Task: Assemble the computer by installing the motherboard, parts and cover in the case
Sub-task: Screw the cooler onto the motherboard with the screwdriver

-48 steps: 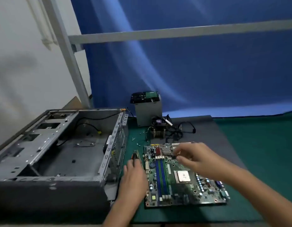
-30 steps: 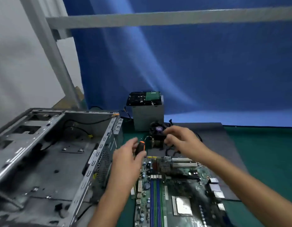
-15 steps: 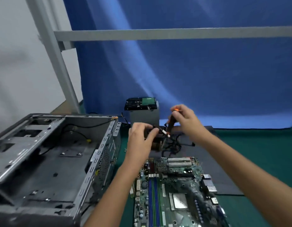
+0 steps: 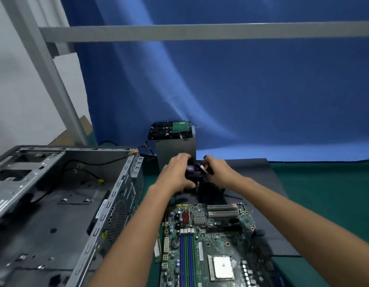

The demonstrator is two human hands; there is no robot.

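The green motherboard (image 4: pixel 210 245) lies flat on the mat in front of me, its bare CPU socket near the bottom edge. The open grey case (image 4: pixel 55 204) lies on its side to the left. Behind the board sits the black CPU cooler (image 4: pixel 193 172) with its fan up and cables trailing. My left hand (image 4: pixel 176 175) grips the cooler's left side. My right hand (image 4: pixel 220 171) is at the cooler's right side, curled round a black and orange screwdriver (image 4: pixel 207 169). The hands hide most of the cooler.
A grey power supply box (image 4: pixel 176 151) stands just behind the cooler with a hard drive (image 4: pixel 170 130) on top. A memory stick (image 4: pixel 157 249) lies along the board's left edge. A grey mat (image 4: pixel 254 179) covers the green table (image 4: pixel 324 193). A blue backdrop hangs behind.
My left hand picked up the screwdriver beside the board and it passed to my right hand. Both hands moved back from the board and closed on the cooler.
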